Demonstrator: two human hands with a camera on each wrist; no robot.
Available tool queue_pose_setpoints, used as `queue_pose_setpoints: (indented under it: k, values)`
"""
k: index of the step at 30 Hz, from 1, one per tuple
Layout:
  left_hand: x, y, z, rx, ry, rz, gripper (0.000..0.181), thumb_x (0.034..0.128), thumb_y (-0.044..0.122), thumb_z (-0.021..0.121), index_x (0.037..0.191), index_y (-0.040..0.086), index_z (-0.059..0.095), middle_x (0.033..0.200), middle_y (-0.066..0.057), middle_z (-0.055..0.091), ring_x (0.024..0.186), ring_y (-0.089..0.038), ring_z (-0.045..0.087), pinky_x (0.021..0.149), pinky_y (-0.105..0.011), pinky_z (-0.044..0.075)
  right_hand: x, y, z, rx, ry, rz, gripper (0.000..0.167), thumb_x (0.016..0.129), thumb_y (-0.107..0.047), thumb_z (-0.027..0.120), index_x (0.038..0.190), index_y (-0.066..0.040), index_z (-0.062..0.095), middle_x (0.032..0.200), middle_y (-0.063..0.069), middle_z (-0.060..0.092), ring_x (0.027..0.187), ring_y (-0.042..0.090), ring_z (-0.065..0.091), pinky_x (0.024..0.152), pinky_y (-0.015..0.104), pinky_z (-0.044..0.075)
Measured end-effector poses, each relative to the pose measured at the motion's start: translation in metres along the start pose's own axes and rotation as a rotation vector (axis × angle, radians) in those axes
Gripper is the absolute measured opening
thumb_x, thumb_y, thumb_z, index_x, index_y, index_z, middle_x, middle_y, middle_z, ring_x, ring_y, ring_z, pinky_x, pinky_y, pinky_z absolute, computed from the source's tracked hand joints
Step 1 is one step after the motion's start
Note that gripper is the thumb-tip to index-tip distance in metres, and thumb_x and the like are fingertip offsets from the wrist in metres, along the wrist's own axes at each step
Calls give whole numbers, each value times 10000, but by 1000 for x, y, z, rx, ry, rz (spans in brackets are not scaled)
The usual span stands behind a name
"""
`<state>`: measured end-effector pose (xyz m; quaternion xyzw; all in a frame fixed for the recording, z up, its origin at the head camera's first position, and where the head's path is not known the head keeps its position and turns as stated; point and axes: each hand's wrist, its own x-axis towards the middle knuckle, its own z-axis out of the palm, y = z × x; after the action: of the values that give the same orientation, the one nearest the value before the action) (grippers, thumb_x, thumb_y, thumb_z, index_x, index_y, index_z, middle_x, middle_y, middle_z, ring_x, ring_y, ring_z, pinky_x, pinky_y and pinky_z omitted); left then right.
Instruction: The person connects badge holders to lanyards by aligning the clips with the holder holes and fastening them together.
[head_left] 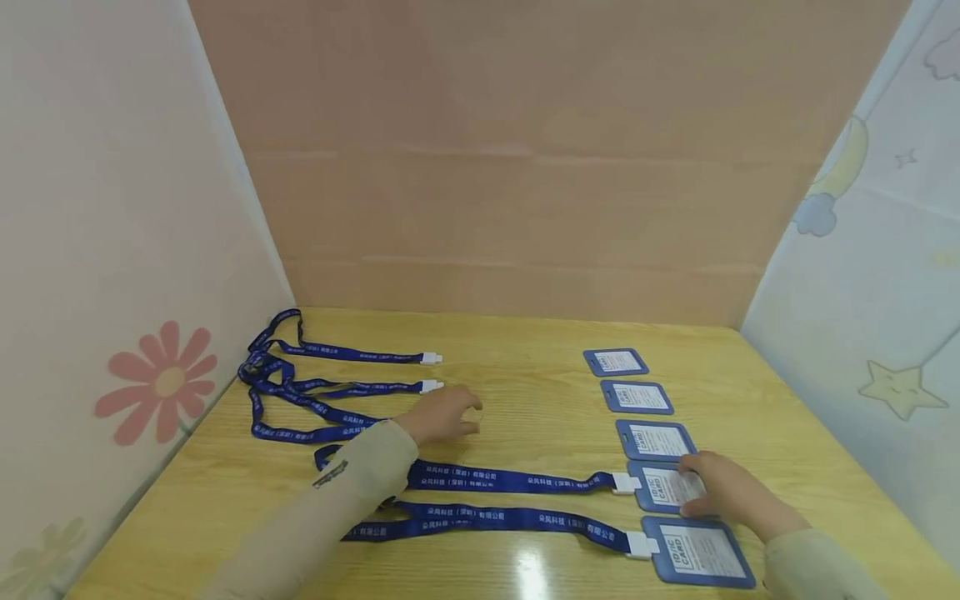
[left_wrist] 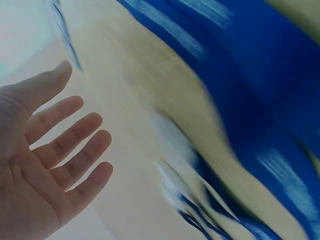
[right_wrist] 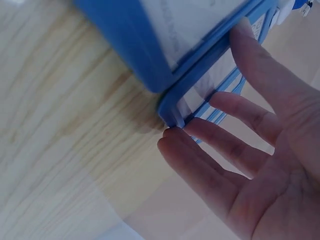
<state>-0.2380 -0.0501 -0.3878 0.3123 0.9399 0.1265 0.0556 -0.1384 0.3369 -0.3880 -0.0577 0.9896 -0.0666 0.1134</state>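
- The right hand [head_left: 722,490]'s grip pinches the second-nearest card holder [head_left: 657,487] by its edges, thumb against the near edge and fingers bent toward the far one; the holder lies flat on the surface [head_left: 540,400].
- The left hand [head_left: 441,415]'s grip is spread, above the surface amid the lanyards.
- The head view alone shows the full row of five card holders down the right side; the two nearest join lanyards [head_left: 510,481] through white clips [head_left: 625,483].
- The left wrist view adds the palm and separated fingers, which the head view gives only from the back, with blue strap blurred beside them.
- The right wrist view shows the fingertips by the rounded corner, partly hidden from the head.
- Holders: smooth blue rims, rounded rectangles, see-through windows over printed white cards.
- Lanyards: flat dark-blue bands lettered in white, looped and overlapping at left.
- Surface: pale yellow, streaked wood grain, glossy near the front.
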Motion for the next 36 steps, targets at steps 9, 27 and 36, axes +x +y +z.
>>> queue_pose_setpoints:
  k: [9,27,36]
  values:
    - [-13,-48,5,-93,-45,-187,456,770,276,760,1159,73,634,1183,-92,628,1074,-237,583,962,-390,462,-4,5,3,30,-18,-1,584,650,-318,806,1084,15,604,1035,194,628,972,371,597,858,535,464]
    - [-13,-44,9,5,-3,-206,266,815,162,712,1062,65,691,1054,-61,694,938,-183,625,869,-365,512,2,6,-14,-2,15,7,528,726,-353,752,1094,4,625,1031,185,654,965,387,610,799,527,492]
    - [-15,-40,3,15,19,-189,236,830,157,697,1046,61,699,997,-47,693,769,-137,524,793,-328,498,16,10,-20,-3,62,-3,454,786,-306,720,1086,21,624,1043,217,652,977,403,607,805,525,489]
